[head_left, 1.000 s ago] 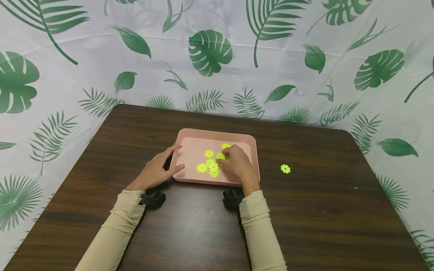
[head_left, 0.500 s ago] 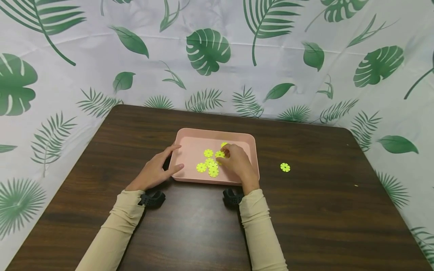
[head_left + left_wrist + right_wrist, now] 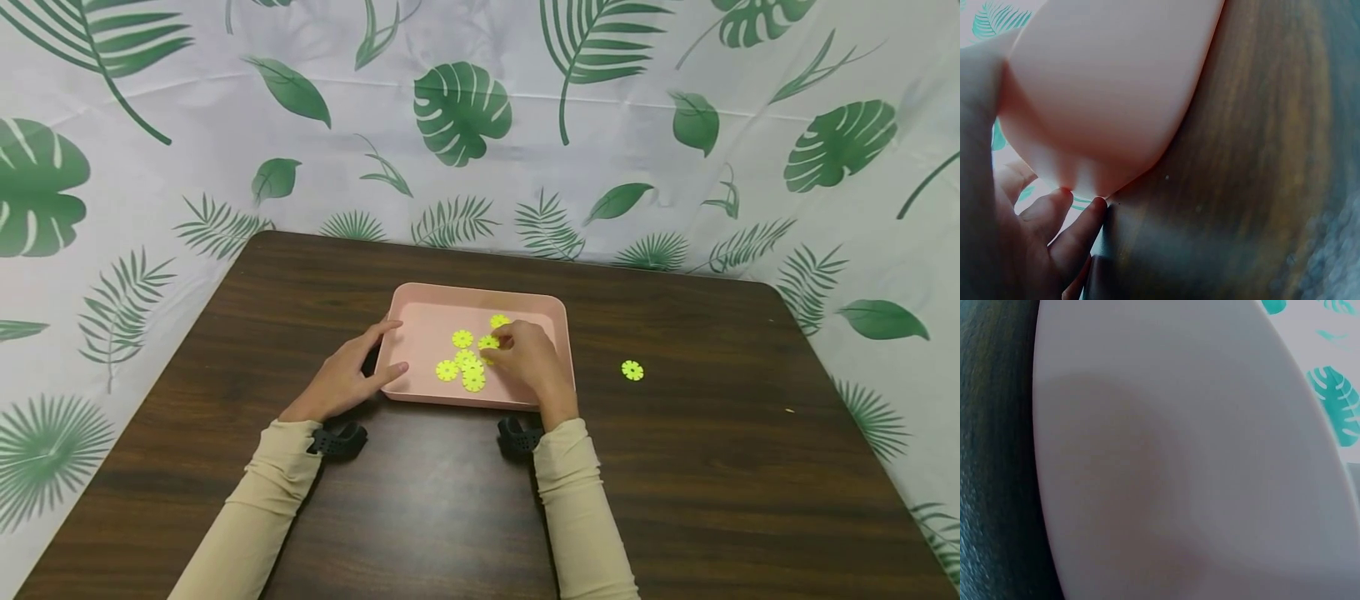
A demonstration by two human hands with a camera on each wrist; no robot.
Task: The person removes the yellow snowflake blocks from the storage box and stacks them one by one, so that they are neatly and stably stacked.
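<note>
A shallow pink tray (image 3: 427, 321) lies on the dark wooden table, several neon-yellow notched interlocking discs (image 3: 447, 370) spread and overlapping inside it. My left hand (image 3: 341, 379) holds the tray's left end, thumb and index finger over the rim. In the left wrist view, fingertips (image 3: 1088, 206) touch the tray wall (image 3: 1104, 81). Over the tray's right half, my right hand (image 3: 528, 358) has curled fingers and appears to pinch a yellow disc (image 3: 488, 342) between thumb and fingertips; the hand partly covers the spot. The right wrist view shows only the blurred tray (image 3: 1166, 425), not the fingers.
One more yellow disc (image 3: 632, 370) lies on the table (image 3: 697, 467) right of the tray. A tiny pale scrap (image 3: 789, 410) sits farther right. Behind the table hangs a white leaf-print cloth (image 3: 510, 183). Black wrist cameras (image 3: 339, 441) sit below the hands.
The head view shifts slightly. Both hands keep nearly the same place, the left at the tray's end and the right over the discs; no disc has clearly moved.
</note>
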